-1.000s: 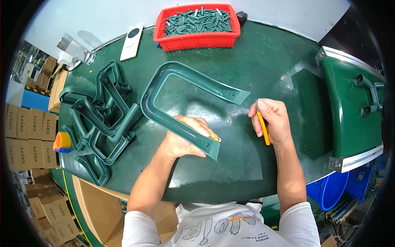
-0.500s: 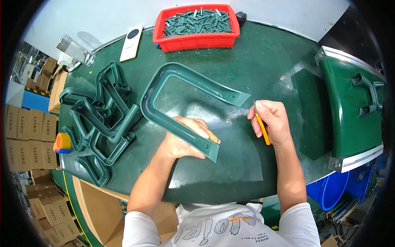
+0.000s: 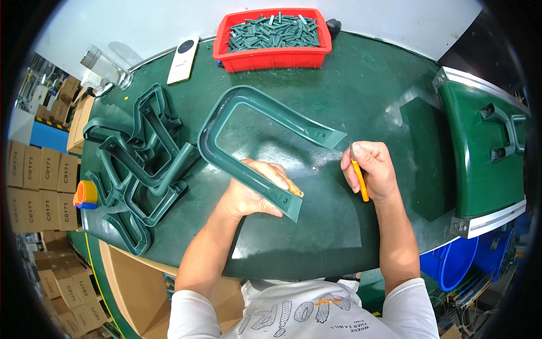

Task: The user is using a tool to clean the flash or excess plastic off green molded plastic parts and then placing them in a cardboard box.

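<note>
A green U-shaped plastic handle (image 3: 210, 135) is raised over the table, its hollow side facing up. My left hand (image 3: 254, 189) is closed around its nearer arm, close to the flared end, with a tan covering on one finger. The other flared end points toward my right hand (image 3: 370, 169), which pinches a yellow-handled trimming knife (image 3: 359, 179). The blade tip points away from me, a short gap from the handle's far end. Left of my left hand lies a tangled pile of similar green handles (image 3: 141, 169).
A red bin (image 3: 271, 61) full of small green plastic pieces stands at the back of the green table (image 3: 316, 243). Near it are a phone (image 3: 183, 59) and a glass bottle (image 3: 107, 68). An orange tape roll (image 3: 86, 193) sits at the left edge; a metal-edged green panel (image 3: 480, 147) at right.
The handle has shifted slightly to the right in my left hand. My right hand has lowered slightly with the knife, whose handle has turned a little more upright.
</note>
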The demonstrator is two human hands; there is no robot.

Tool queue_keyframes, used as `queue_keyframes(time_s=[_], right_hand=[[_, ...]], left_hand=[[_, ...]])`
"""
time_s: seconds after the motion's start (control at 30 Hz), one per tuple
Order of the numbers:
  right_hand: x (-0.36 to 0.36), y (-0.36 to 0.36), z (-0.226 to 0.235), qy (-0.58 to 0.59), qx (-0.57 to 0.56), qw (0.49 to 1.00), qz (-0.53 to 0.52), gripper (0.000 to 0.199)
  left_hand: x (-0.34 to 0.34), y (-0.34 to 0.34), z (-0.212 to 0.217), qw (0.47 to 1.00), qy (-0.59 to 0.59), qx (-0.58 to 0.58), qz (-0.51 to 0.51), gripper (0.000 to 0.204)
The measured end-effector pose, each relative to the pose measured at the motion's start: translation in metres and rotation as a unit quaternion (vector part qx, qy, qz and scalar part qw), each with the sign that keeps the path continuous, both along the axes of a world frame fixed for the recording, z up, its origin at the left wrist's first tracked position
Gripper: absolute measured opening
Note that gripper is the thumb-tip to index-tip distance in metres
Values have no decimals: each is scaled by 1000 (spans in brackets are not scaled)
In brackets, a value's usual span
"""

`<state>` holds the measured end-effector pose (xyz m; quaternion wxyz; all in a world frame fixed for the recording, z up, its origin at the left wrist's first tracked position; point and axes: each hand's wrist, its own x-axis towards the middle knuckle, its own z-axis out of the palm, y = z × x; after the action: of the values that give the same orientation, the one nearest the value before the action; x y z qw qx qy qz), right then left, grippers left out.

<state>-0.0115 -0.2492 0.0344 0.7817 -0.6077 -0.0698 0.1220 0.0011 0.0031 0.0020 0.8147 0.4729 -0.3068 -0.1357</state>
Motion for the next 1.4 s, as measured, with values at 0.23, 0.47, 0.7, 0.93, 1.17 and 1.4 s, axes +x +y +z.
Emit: queue_keyframes(time_s=[0.23, 0.47, 0.7, 0.93, 1.17, 1.4], right_hand=[[-1, -1, 0, 4, 51, 998, 22, 41], [-3, 1, 1, -123, -62, 987, 84, 43], [11, 1, -14, 12, 109, 992, -57, 39], [18, -7, -26, 36, 175, 981, -72, 39], [16, -5, -22, 32, 149, 984, -88, 40], [5, 24, -20, -20, -42, 999, 4, 23]], left_hand=[[-1, -1, 1, 999, 11, 29, 10, 46], [8, 13, -4, 986, 102, 36, 123, 39], [3, 12, -5, 983, 152, -98, 20, 47], [4, 26, 6, 946, 198, -256, -6, 50], [-14, 43, 24, 952, 165, -259, -5, 46], [-40, 56, 51, 964, 180, -176, 85, 47]])
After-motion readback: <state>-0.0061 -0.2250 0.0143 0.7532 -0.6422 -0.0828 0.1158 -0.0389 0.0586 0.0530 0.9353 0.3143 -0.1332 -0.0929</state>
